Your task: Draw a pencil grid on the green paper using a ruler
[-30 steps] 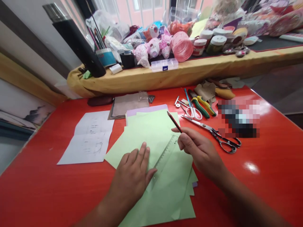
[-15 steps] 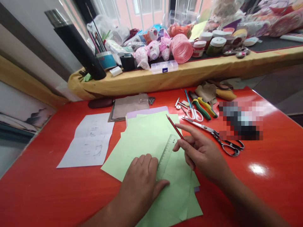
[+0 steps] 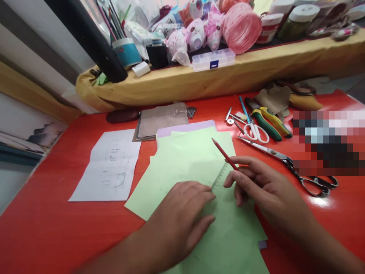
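A clear ruler (image 3: 220, 177) slants over light green sheets of paper (image 3: 182, 160). My left hand (image 3: 185, 217) is on its near end, fingers across it and thumb on the near side. Part of the ruler is hidden beneath both hands. Between thumb and fingers of my right hand (image 3: 256, 182) is a red pencil (image 3: 225, 153), its point up and to the left, off the paper. Faint pencil lines show on the top green sheet.
A white sheet with drawings (image 3: 110, 167) lies left. Large scissors (image 3: 285, 160), white-handled scissors (image 3: 256, 133) and green-yellow pliers (image 3: 269, 121) lie right. Behind is a ledge (image 3: 171, 85) with jars, a black flask (image 3: 94, 42) and a plastic box (image 3: 213, 59).
The view has moved closer and turned, shifting the tools rightward. My left hand has slid along the ruler, its fingers now bent over it. The pencil stays in my right hand.
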{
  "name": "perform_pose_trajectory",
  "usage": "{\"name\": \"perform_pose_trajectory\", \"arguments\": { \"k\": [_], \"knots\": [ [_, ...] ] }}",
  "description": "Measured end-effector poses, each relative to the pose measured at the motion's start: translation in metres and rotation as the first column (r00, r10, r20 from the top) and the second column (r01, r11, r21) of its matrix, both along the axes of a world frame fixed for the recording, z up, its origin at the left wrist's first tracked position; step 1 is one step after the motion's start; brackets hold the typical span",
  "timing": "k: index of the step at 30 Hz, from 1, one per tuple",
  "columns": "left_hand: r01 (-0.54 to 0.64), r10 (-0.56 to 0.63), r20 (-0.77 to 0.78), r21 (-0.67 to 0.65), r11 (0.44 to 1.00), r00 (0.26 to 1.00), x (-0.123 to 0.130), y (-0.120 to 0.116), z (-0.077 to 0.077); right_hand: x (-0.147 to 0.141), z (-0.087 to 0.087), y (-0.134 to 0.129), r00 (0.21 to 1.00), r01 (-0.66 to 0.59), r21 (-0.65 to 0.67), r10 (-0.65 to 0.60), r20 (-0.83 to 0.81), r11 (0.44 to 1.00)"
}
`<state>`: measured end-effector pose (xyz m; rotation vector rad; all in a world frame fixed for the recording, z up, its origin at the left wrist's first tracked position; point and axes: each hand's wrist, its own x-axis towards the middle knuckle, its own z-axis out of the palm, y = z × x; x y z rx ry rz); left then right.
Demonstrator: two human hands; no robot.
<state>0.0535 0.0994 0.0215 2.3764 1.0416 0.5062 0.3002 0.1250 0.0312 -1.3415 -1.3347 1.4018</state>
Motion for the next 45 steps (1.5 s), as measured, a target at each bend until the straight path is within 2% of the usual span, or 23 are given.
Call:
{"name": "perform_pose_trajectory", "arguments": {
  "k": [1,2,4,6,8,10,13,15,17,21,27,30,33,38,45],
  "knots": [
    [-0.010,0.010,-0.004,-0.027,1.000,1.000,-0.004,0.009,0.000,-0.001,-0.001,0.000,1.000,-0.012,-0.008,0.012,0.005,1.000],
    [-0.078,0.078,-0.021,-0.020,0.997,0.997,-0.008,0.018,0.001,-0.002,-0.002,0.000,1.000,-0.022,-0.015,0.022,0.007,1.000],
    [-0.300,0.300,0.012,0.017,0.954,0.954,-0.016,0.033,0.004,-0.003,-0.003,0.000,0.999,-0.035,-0.026,0.035,0.005,0.999],
    [-0.397,0.399,0.068,-0.031,0.917,0.915,-0.021,0.040,0.010,-0.003,-0.003,0.000,0.999,-0.033,-0.027,0.033,-0.005,0.999],
    [-0.329,0.334,0.101,-0.064,0.942,0.937,-0.019,0.035,0.014,-0.002,-0.003,0.001,1.000,-0.025,-0.024,0.025,-0.006,0.999],
    [-0.232,0.234,0.032,-0.072,0.970,0.972,-0.013,0.022,0.014,-0.001,-0.002,0.001,1.000,-0.011,-0.028,0.011,-0.005,1.000],
    [-0.107,0.114,-0.129,0.057,0.993,0.985,0.000,-0.004,0.005,0.001,-0.001,0.001,0.999,0.004,-0.066,-0.006,-0.036,0.998],
    [-0.072,0.097,-0.206,0.129,0.989,0.974,0.005,-0.016,-0.001,0.002,0.000,0.001,0.998,0.008,-0.101,-0.015,-0.066,0.995],
    [-0.061,0.091,-0.252,0.126,0.990,0.963,0.007,-0.022,-0.005,0.002,0.001,0.001,0.996,0.018,-0.126,-0.028,-0.080,0.992],
    [-0.050,0.078,-0.270,0.110,0.993,0.960,0.002,-0.020,-0.003,0.002,0.001,0.000,0.994,0.025,-0.131,-0.039,-0.102,0.991],
    [0.034,0.017,-0.244,0.204,0.978,0.970,-0.011,0.003,-0.004,0.001,0.001,-0.003,0.995,-0.015,-0.038,0.012,-0.095,0.999],
    [-0.004,0.094,-0.228,0.368,0.930,0.969,-0.014,0.010,-0.005,-0.001,0.001,-0.004,0.997,-0.026,-0.017,0.024,-0.072,1.000],
    [-0.031,0.139,-0.193,0.478,0.878,0.971,-0.015,0.002,-0.004,-0.002,-0.001,-0.003,0.998,-0.022,-0.012,0.021,-0.064,1.000],
    [-0.012,0.124,-0.210,0.466,0.885,0.970,-0.013,-0.015,-0.008,-0.003,-0.007,-0.003,0.998,-0.007,-0.043,0.004,-0.066,0.999],
    [0.053,0.047,-0.201,0.463,0.885,0.978,-0.015,-0.014,-0.027,-0.007,-0.012,-0.003,0.998,-0.008,-0.061,0.005,-0.057,0.998]
  ]
}}
